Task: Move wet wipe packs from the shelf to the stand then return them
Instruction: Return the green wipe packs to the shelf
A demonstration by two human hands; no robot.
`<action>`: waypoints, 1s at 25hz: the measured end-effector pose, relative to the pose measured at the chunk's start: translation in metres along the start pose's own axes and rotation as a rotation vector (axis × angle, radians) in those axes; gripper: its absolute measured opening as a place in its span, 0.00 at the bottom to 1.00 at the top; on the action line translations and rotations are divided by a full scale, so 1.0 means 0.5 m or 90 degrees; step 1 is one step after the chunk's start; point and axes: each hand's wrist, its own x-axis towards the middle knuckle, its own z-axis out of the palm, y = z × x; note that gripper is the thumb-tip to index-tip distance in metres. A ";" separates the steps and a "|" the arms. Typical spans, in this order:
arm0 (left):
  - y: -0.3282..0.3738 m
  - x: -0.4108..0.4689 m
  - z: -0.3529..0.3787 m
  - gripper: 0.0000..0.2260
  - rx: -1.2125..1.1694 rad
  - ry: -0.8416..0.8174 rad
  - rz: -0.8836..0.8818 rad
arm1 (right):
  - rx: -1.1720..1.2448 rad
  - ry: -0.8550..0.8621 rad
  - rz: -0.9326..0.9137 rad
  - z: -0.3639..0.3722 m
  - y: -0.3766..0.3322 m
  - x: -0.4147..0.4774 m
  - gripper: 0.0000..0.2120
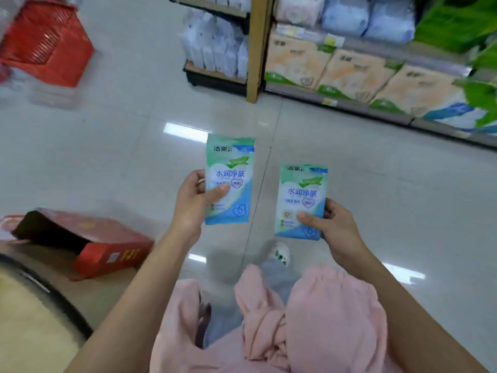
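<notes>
Two wet wipe packs are held up in front of the person, one in each hand. Both are upright with their printed fronts facing the camera, and they do not touch each other. The left hand (192, 200) grips the left pack (230, 181) by its left edge near the middle, with the thumb curled across the front and the fingers behind. This pack stands a little higher than the other. The right hand (330, 224) grips the right pack (301, 200) at its lower right corner, with the thumb pressed on the front and the fingers wrapped round the right edge. Both packs hang over the pale tiled floor (376, 184), well apart from the shelf (390, 118). The shelf runs beyond and to the right of the right hand and carries rows of wrapped tissue packs (355, 74). A wooden post (255, 49) stands at the shelf's near end, beyond the left pack. Far beyond and to the left of the left hand is a blurred red basket (45, 44). Below and to the left of the left hand a red box (107, 246) lies on its side with its dark open end facing left. Beneath both hands is pink clothing (322, 313), and one pale shoe (281, 253) shows on the floor just below the right pack.
</notes>
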 end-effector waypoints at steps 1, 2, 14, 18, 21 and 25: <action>0.009 0.026 0.047 0.10 0.003 -0.010 -0.006 | 0.004 0.004 -0.007 -0.033 -0.027 0.027 0.15; 0.017 0.050 0.091 0.10 0.007 -0.021 -0.011 | 0.006 0.008 -0.016 -0.063 -0.056 0.057 0.14; 0.161 0.436 0.460 0.13 0.051 -0.136 -0.094 | 0.090 0.135 -0.074 -0.278 -0.363 0.437 0.13; 0.309 0.604 0.615 0.13 0.094 -0.242 -0.065 | 0.143 0.221 -0.081 -0.321 -0.462 0.524 0.13; 0.413 0.689 0.751 0.12 0.116 -0.301 -0.012 | 0.191 0.272 -0.103 -0.370 -0.534 0.570 0.14; 0.499 0.766 0.931 0.16 0.105 -0.362 0.026 | 0.224 0.278 -0.163 -0.465 -0.637 0.654 0.13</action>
